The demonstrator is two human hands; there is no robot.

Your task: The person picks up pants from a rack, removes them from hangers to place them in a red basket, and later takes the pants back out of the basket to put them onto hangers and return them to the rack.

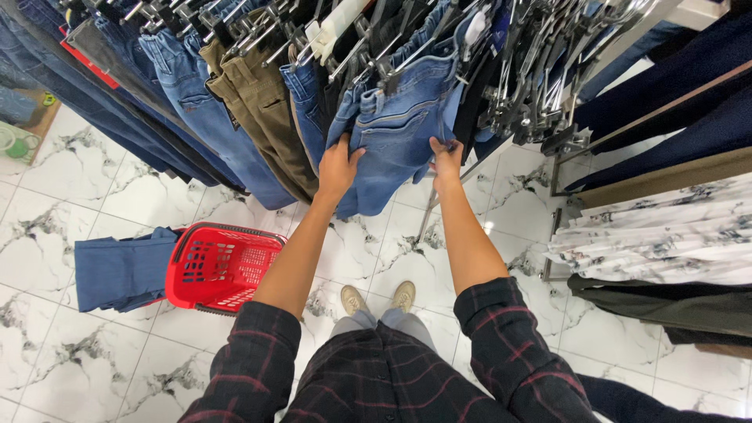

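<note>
A pair of blue jeans [395,133] hangs from a clip hanger on a crowded clothes rail. My left hand [338,166] grips the jeans' left edge, thumb on the front of the denim. At the right edge, my right hand [446,159] pinches the fabric with closed fingers. Both arms reach up from dark plaid sleeves. To the left on the same rail hang olive trousers [262,110] and lighter blue jeans [205,110].
A red plastic shopping basket [223,266] stands on the white marble-pattern floor at lower left, with folded blue jeans [121,270] draped over its left side. White patterned garments [666,235] and dark trousers hang on a rack to the right. My beige shoes [380,298] are below.
</note>
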